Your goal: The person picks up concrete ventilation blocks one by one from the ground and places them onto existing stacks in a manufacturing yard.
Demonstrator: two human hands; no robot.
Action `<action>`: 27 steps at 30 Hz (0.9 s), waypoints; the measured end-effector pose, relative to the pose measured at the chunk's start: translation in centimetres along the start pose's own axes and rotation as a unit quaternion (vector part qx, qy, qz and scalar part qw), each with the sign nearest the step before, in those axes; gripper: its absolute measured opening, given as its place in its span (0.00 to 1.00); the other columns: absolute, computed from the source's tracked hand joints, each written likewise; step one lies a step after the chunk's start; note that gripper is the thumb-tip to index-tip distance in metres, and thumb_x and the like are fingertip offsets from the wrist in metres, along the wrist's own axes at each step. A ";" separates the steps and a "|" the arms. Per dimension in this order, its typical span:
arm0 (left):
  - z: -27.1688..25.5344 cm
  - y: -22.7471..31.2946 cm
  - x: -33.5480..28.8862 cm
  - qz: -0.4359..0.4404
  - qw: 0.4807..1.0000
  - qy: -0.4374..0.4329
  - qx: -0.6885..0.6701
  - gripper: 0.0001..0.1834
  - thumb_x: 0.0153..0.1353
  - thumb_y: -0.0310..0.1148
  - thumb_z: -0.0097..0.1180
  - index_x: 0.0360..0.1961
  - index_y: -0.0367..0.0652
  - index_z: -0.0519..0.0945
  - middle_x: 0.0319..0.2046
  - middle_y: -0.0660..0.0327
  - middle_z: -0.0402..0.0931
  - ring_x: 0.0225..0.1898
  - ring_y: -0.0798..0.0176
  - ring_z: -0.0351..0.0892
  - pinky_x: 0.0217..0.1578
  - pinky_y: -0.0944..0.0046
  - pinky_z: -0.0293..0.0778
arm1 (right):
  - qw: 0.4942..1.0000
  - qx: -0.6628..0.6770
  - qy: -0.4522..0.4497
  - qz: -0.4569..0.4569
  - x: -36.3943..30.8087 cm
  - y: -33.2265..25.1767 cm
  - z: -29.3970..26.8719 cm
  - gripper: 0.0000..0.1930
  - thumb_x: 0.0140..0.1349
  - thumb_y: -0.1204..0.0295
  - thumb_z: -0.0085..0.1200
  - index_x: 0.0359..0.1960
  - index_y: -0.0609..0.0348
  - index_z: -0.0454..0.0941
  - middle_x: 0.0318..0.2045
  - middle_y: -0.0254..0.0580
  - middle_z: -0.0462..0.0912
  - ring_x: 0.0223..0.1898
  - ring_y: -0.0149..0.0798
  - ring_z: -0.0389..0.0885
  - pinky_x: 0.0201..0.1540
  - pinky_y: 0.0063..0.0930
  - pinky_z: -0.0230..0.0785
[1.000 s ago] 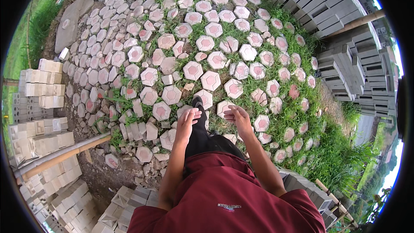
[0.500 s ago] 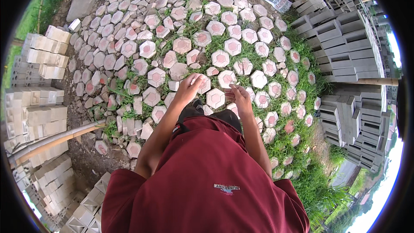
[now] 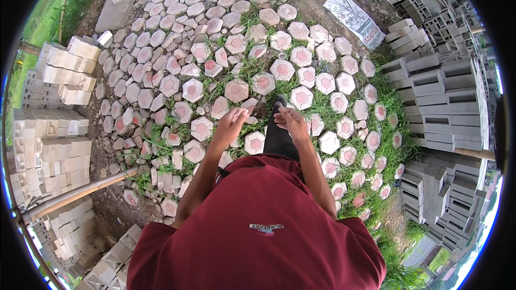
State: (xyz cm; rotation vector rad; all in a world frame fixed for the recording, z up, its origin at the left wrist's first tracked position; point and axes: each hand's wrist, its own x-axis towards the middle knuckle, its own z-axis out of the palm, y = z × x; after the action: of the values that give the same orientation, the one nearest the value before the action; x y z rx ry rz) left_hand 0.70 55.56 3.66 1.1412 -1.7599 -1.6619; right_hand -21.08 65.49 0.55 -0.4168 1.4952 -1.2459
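My left hand point(image 3: 231, 125) is held in front of my waist with its fingers curled closed. Something small and pale may be at its fingertips, but I cannot make it out. Across from it, my right hand point(image 3: 292, 121) hovers with loosely bent fingers slightly apart, and no object shows in it. The hands do not touch each other. Below them, hexagonal paving stones point(image 3: 201, 128) with reddish centres cover the ground, with grass between many of them. My dark shoe point(image 3: 280, 100) is on the path just beyond the right hand.
Pale hollow blocks point(image 3: 64, 153) are stacked on the left, beside a bamboo pole point(image 3: 80, 194). Grey concrete blocks point(image 3: 430, 99) rise in stacks along the right. A printed sack point(image 3: 355, 20) lies flat at the far right, and a stone slab point(image 3: 121, 5) at the far left.
The ground and block stacks have shifted downward in view, and one foot now shows stepped forward. My right hand's fingers are more bent; both hands remain in front of my waist.
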 end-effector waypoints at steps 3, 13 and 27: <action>0.1 1.0 8.2 0.028 0.999 0.028 0.022 0.18 0.68 0.41 0.46 0.46 0.35 0.75 0.37 0.56 0.80 0.40 0.64 0.78 0.44 0.66 0.71 | 0.995 -0.078 -0.047 -0.045 9.0 -5.5 -1.7 0.19 0.67 0.59 0.48 0.45 0.65 0.74 0.38 0.42 0.82 0.38 0.31 0.80 0.42 0.27 0.72; -2.4 7.3 31.0 0.006 0.984 0.138 -0.109 0.17 0.68 0.41 0.46 0.45 0.37 0.76 0.39 0.61 0.79 0.41 0.69 0.77 0.39 0.69 0.70 | 0.942 -0.255 -0.089 -0.202 33.5 -21.6 -1.8 0.13 0.64 0.67 0.50 0.39 0.68 0.76 0.28 0.39 0.80 0.31 0.28 0.77 0.37 0.24 0.70; -22.1 6.5 69.4 -0.044 0.981 0.129 -0.141 0.18 0.68 0.41 0.44 0.47 0.38 0.76 0.41 0.58 0.80 0.41 0.66 0.79 0.41 0.68 0.72 | 0.939 -0.301 -0.053 -0.157 67.2 -38.1 12.8 0.11 0.65 0.70 0.49 0.41 0.67 0.74 0.30 0.34 0.79 0.33 0.26 0.77 0.40 0.21 0.70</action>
State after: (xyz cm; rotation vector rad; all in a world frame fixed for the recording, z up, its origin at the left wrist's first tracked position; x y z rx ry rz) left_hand -21.44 -14.01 -0.75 1.2510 -1.2870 -1.6633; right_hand -46.49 -8.61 1.23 -1.1483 1.7462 -0.9551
